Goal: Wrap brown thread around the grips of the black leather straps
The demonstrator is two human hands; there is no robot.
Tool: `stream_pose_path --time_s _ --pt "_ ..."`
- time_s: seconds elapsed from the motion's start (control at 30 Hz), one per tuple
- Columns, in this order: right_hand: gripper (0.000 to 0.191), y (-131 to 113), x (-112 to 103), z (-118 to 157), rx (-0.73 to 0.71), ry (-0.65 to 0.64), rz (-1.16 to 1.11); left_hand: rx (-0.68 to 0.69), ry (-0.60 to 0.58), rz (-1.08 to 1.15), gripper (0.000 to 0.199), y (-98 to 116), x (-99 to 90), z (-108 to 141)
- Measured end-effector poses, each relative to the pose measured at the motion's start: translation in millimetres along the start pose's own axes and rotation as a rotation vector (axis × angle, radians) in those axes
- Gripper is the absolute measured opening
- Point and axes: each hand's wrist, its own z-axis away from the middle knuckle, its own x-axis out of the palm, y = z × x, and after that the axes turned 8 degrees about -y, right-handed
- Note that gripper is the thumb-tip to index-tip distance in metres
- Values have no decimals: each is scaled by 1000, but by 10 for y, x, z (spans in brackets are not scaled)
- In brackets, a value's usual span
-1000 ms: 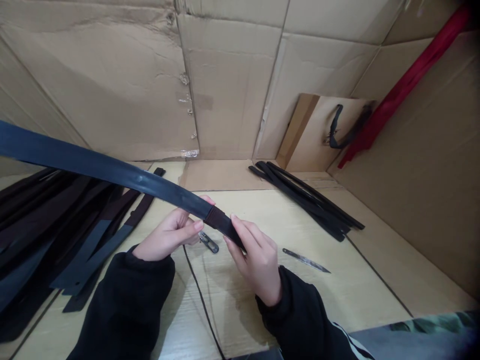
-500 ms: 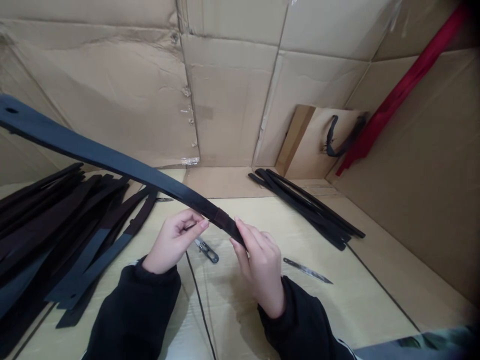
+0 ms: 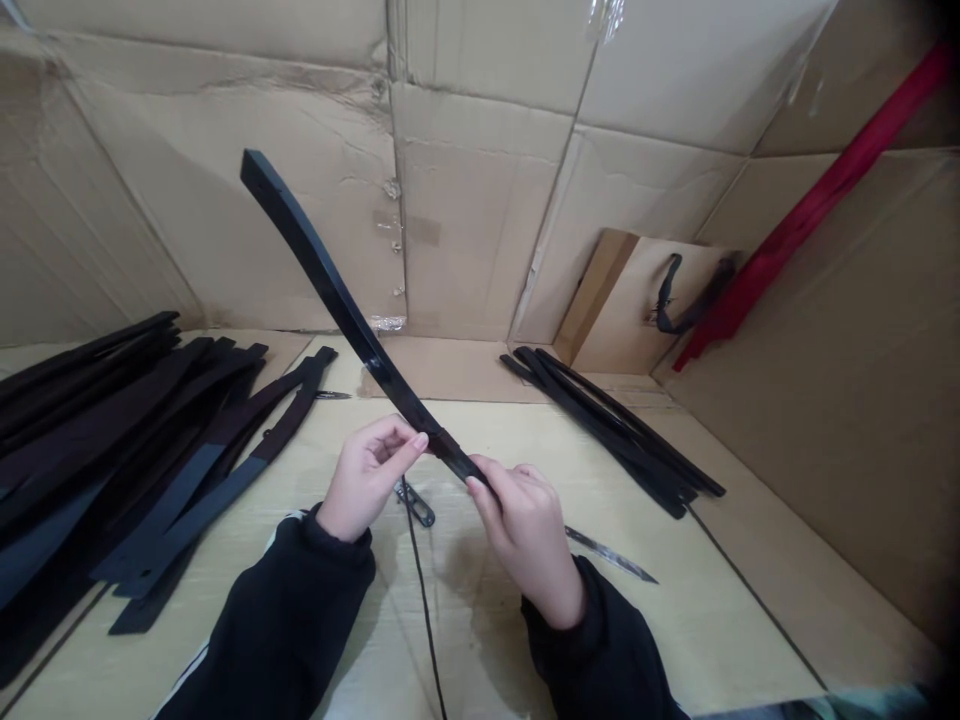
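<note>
Far L on table: pile of dark leather straps [image 3: 142,440], long, lying side by side, some ends overlapping, a few w/ blue-grey faces. Just past it, small knife blade [image 3: 332,395], tip-on near the far strap ends.

Left hand [image 3: 366,478], in black sleeve [image 3: 281,630], fingers curled, tips pinching strap edge. Black strap [image 3: 351,320] held btwn both hands, lower end in the grip, long free length rising tilted up twd far L, bowing slightly, tip in air against cardboard wall [image 3: 480,200]. Right hand [image 3: 529,545], thumb + fingers closed round the strap's lower end, just beside left fingertips.

Best hold, prob: keep both pinches close together near that end, strap flat btwn pads, so the long free end can't swing and twist it. Free end also needs room from the wall.

Under hands: thread snips [image 3: 416,505] on pale wood table [image 3: 675,620], black cord [image 3: 424,590] running near, both close below the grip, could snag a sleeve. R of that, knife [image 3: 611,555] lying just past right hand, bare edge, mind the wrist. Further R, far side: bundle of black strips [image 3: 615,430]. Far R corner: card panel w/ dark strap [image 3: 667,300], red strip [image 3: 817,200] along the wall.
</note>
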Motion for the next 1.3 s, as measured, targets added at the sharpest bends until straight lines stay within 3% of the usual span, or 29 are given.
stream_pose_path --time_s 0.13,0.2,0.27,0.3,0.33,0.43,0.53,0.6,0.7,0.8,0.97,1.07,1.17,1.23,1.3 --pt "12 -12 13 21 47 305 261 13 106 1 24 -11 70 19" --pt "12 -78 46 70 -63 461 342 14 145 30 23 -43 113 34" --pt "17 -174 104 123 -270 461 268 8 161 78 23 -68 148 46" --pt "17 -223 141 139 -347 401 177 3 165 108 23 -71 160 49" --pt "13 -265 182 143 -335 318 63 -3 167 139 24 -66 168 50" --pt "12 -317 298 64 38 113 -387 -26 171 221 26 -27 182 53" --pt "38 -269 363 -106 334 113 -862 -44 134 245 26 -11 221 73" --pt "52 -232 372 -212 384 132 -1084 -41 85 221 24 -33 274 98" --pt "39 -216 366 -294 472 125 -1299 -10 7 135 24 -79 355 128" --pt "27 -224 353 -283 524 144 -1397 31 -51 2 25 -79 376 133" --pt "26 -211 276 -224 534 146 -1474 83 -125 -252 21 69 277 134" --pt "26 -186 194 -228 561 162 -1523 230 -202 -529 15 149 258 158" --pt "23 -146 130 -249 570 239 -1558 584 -244 -882 16 172 304 190" --pt "22 -109 110 -259 558 262 -1554 788 -149 -1035 15 192 308 194" --pt "25 -70 103 -261 561 236 -1546 876 10 -1173 18 239 237 165"
